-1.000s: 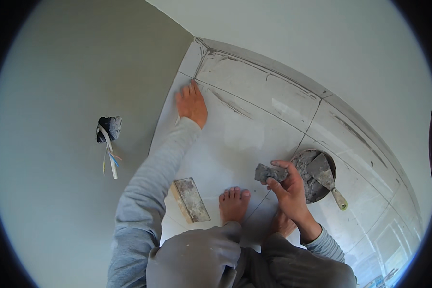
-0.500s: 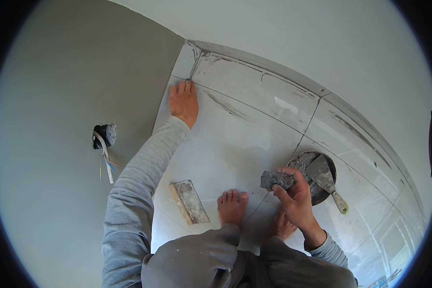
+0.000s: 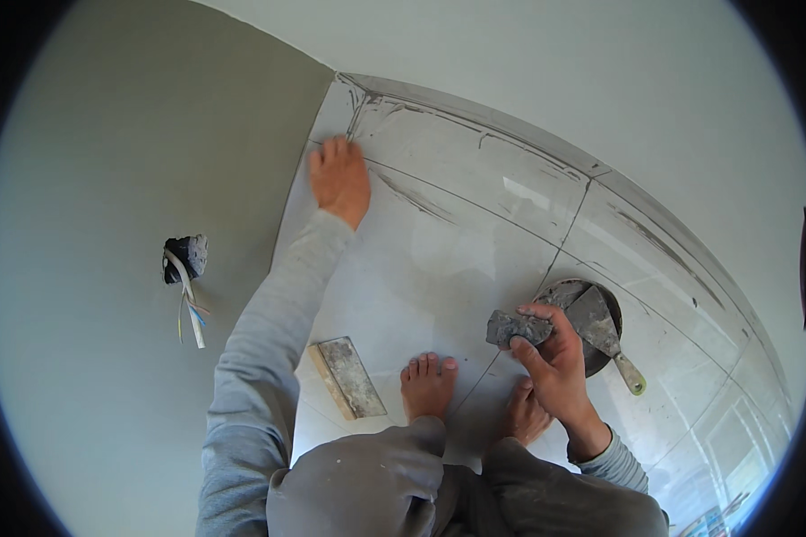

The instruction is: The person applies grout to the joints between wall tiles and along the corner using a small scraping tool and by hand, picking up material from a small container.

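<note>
At the upper left, my left hand [image 3: 340, 182] rests on the white floor tiles by the corner. Its fingers are apart, slightly blurred, over a joint near the wall; nothing shows in them. My right hand [image 3: 558, 364] pinches a small dark grey spreader-like piece [image 3: 517, 328], smeared with grout, between thumb and fingers. Just behind that hand stands a round tub [image 3: 614, 300] holding grey grout. A putty knife [image 3: 597, 324] with a pale handle lies across the tub, its blade coated grey. My hand hides part of the tub.
A grout float [image 3: 351, 376] with a wooden edge lies on the tiles left of my bare feet [image 3: 428, 387]. Loose wires [image 3: 188, 300] hang from a socket hole in the grey-green wall. Grey smears run along the tiled skirting [image 3: 484, 115] at the far wall.
My left hand has shifted slightly toward me along the tiles, its fingers more spread. The right hand still holds the grey piece, tilted a little differently. The whole view has moved slightly.
</note>
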Available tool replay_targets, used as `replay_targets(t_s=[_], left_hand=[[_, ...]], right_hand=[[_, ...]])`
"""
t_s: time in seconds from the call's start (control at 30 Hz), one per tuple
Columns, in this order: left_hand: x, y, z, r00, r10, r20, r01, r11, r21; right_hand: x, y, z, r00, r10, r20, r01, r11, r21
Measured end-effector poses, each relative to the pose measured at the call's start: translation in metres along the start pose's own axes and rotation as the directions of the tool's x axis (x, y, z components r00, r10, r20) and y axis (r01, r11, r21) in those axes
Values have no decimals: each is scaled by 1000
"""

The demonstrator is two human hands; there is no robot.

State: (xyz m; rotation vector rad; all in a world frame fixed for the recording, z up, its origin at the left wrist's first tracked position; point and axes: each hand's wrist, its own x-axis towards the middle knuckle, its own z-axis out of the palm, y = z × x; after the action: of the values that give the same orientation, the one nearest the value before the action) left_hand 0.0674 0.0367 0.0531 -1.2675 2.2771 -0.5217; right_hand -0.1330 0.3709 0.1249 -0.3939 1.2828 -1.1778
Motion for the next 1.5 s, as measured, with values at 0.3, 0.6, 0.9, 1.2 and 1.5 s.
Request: replay_targets(t_s=[0.3, 0.6, 0.9, 1.2, 1.5], left_hand=[[72, 12, 17, 984, -3, -177, 37, 982, 188], [22, 6, 12, 983, 114, 141, -174, 804, 568], [-20, -3, 30, 978, 77, 194, -175, 813, 556], [-34, 4, 15, 990, -87, -115, 88, 996, 2], [-30, -2, 8, 979, -121, -166, 122, 992, -5]], right_hand=[[0, 5, 0, 999, 41, -13, -40, 998, 46], [9, 5, 6, 999, 34, 27, -35, 998, 51], [5, 7, 7, 998, -21, 54, 18, 998, 64], [-2, 1, 3, 998, -25, 53, 22, 998, 66], [-2, 5, 0, 1000, 10, 15, -11, 998, 61]])
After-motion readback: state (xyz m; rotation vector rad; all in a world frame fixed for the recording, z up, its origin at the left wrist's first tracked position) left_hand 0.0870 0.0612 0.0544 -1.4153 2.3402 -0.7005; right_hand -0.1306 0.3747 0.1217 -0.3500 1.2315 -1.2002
